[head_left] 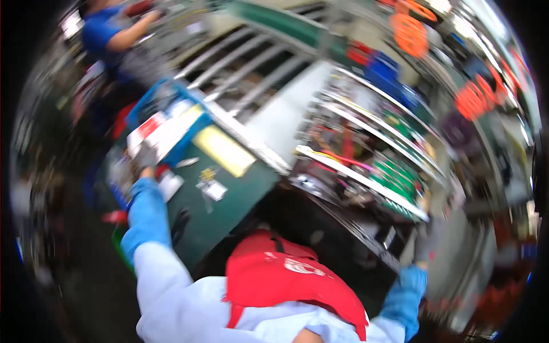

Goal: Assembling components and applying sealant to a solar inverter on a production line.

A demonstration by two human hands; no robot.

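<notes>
My left hand (146, 158), in a grey glove with a blue sleeve cover, reaches to the left side of a green-topped table (246, 194). It is at the near edge of a blue bin (193, 137), beside a white and red sheet or box (153, 129). Motion blur hides whether its fingers grip anything. Far to the right, my right hand (424, 243), gloved in grey too, is by the right end of a metal rack (366, 180). Its fingers are smeared, so a hold cannot be made out.
A yellow pad (224, 150) and a small white tag (215, 190) lie on the table. Green circuit boards (394, 180) and wires fill the rack's shelves. Behind stands a roller conveyor (229, 63); a person in blue (108, 31) works at the far left. Orange reels (409, 34) hang at upper right.
</notes>
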